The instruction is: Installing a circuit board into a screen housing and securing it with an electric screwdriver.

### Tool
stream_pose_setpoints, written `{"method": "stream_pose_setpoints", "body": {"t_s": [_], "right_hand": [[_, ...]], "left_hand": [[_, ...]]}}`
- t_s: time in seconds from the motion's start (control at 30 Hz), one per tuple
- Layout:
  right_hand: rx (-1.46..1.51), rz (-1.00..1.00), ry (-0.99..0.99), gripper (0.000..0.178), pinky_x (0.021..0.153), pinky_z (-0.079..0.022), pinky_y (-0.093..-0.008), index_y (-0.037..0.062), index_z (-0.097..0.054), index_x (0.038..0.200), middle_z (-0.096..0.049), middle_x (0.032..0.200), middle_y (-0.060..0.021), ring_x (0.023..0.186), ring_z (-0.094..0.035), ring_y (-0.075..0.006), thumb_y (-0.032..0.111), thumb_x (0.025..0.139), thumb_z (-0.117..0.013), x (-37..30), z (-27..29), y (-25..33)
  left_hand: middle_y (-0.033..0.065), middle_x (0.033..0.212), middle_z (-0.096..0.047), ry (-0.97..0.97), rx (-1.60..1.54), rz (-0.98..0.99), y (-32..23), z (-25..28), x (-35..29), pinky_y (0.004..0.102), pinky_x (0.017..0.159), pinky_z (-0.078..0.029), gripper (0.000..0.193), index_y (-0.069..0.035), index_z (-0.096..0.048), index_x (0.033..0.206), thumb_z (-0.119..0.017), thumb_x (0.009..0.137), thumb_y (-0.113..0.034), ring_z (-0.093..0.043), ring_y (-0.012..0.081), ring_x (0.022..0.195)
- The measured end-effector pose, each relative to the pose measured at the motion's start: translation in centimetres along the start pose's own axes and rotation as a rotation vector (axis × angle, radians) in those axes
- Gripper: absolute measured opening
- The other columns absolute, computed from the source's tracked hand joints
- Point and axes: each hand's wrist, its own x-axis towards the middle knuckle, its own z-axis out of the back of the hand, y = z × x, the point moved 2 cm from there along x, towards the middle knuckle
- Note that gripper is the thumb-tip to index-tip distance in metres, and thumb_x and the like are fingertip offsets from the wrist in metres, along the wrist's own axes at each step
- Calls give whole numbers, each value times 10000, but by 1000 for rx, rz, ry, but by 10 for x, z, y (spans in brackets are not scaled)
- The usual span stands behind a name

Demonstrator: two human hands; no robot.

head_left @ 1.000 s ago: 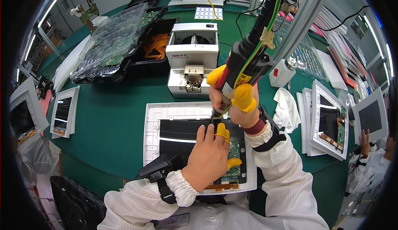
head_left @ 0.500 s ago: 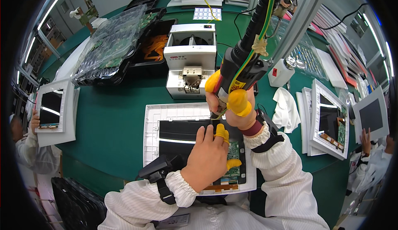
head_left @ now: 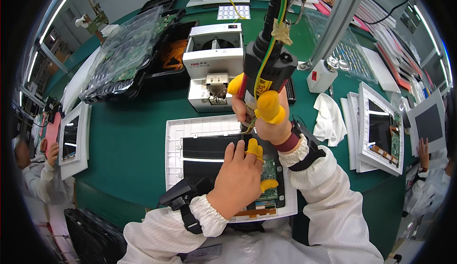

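Note:
A white display housing [head_left: 173, 142] lies face down before me, with a black panel [head_left: 204, 149] and a green circuit board [head_left: 270, 169] inside it. My left hand [head_left: 236, 180] rests flat on the panel and the board's edge, fingers stretched out, some in yellow finger cots. Wrapped round a black electric screwdriver [head_left: 270, 66], my right hand [head_left: 273, 127] also wears yellow finger cots. The tool stands nearly upright, its lower end at the housing's upper part, just beyond my left fingertips. The bit's tip and any screw beneath it cannot be made out.
Behind the housing stands a white boxy machine [head_left: 213, 57]. Black trays of circuit boards [head_left: 119, 69] lie far left. A white bottle [head_left: 322, 79], a white cloth [head_left: 329, 121] and stacked display housings [head_left: 364, 135] are on the right. Co-workers sit at both sides and the back.
The screwdriver and my right hand have shifted slightly left, and the tool is more upright. My left hand keeps its place. The left co-worker's housing has turned and moved.

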Motion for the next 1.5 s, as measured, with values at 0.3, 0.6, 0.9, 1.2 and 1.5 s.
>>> {"method": "stream_pose_setpoints", "body": {"t_s": [0.3, 0.6, 0.9, 1.2, 1.5], "right_hand": [[-150, 88, 107, 391, 533, -423, -223, -28, -521, 1089, -562, 697, -34, 576, -511, -75, 348, 985, -552, 1, 10, -1], [10, 221, -51, 239, 475, -399, -207, -2, -544, 1025, -556, 645, -2, 506, -484, -48, 230, 976, -571, 15, 20, 28], [-117, 252, -36, 296, 555, -446, -212, -54, -518, 1138, -574, 701, -59, 570, -512, -85, 207, 1005, -478, 15, 31, 43], [68, 156, 27, 163, 506, -432, -237, 9, -546, 1016, -588, 713, -34, 537, -516, -92, 156, 950, -528, 13, 23, 29], [145, 53, 44, 297, 519, -413, -232, 1, -580, 923, -566, 681, -21, 536, -493, -87, 269, 968, -459, 9, 11, 9]], "left_hand": [[213, 1104, -628, 8, -11, -15, 0, 1, 3, 495, 1078, -308, 606, 76, -650, 1094, -734, 777, -434, -494, 401, 1221], [259, 1176, -588, 20, -22, -32, 1, 7, 6, 460, 1047, -368, 664, 97, -597, 1181, -739, 798, -427, -508, 409, 1189], [257, 1278, -531, -4, -105, 87, 15, 17, 13, 500, 1075, -309, 610, 1, -587, 1246, -759, 799, -377, -425, 413, 1272], [193, 1225, -586, 74, -22, 23, 17, 24, 13, 555, 1071, -302, 535, -9, -613, 1187, -765, 786, -329, -443, 371, 1276], [233, 1157, -602, -55, -94, -46, 4, 7, -1, 463, 1058, -362, 510, 82, -637, 1055, -771, 770, -320, -502, 391, 1214]]}}
